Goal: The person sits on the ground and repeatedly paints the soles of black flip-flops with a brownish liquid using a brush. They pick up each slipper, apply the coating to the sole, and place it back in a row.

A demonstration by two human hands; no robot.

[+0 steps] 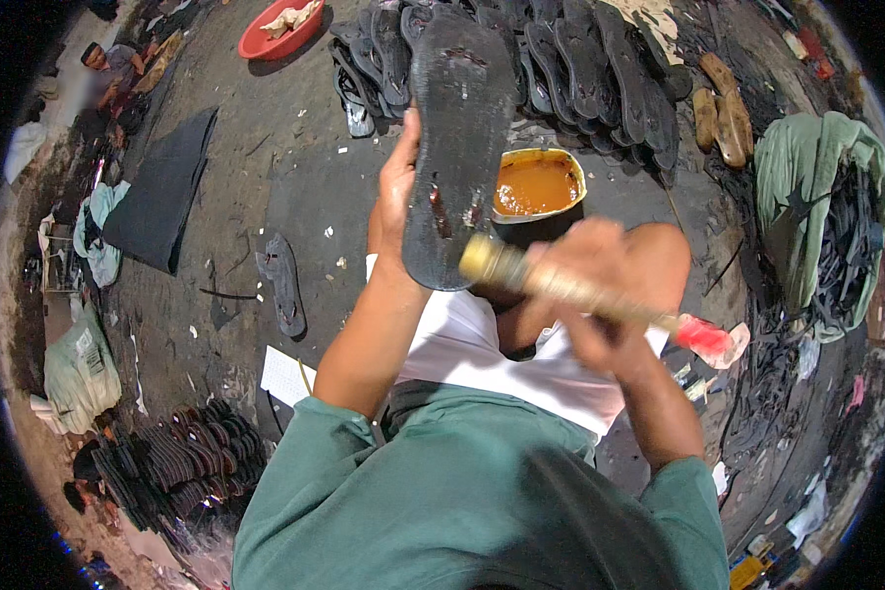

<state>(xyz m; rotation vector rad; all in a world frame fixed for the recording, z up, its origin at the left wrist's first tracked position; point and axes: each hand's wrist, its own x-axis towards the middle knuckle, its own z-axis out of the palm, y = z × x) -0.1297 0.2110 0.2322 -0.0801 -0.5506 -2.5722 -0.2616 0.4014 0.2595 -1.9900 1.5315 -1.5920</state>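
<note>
My left hand (397, 192) is closed on the side edge of a black sandal sole (459, 147), held up with its flat face showing. Small slots with reddish, wet-looking marks lie in that face. My right hand (592, 285), smeared by motion, grips a brush (560, 285) with a pale wrapped handle. The brush's yellowish tip is at the lower edge of the sole; whether it touches cannot be told. At the handle's other end is a red and pink part. Just beyond my right hand stands a tub (582, 177) of amber, glue-like liquid, partly behind the sole.
Many black sandals (600, 69) lie in rows at the far side. One loose sandal (283, 285) is on the floor at left. Wooden shoe lasts (728, 118), a green cloth (801, 167), a red basin (280, 44) and stacked soles (182, 457) surround me. Another person (118, 69) sits far left.
</note>
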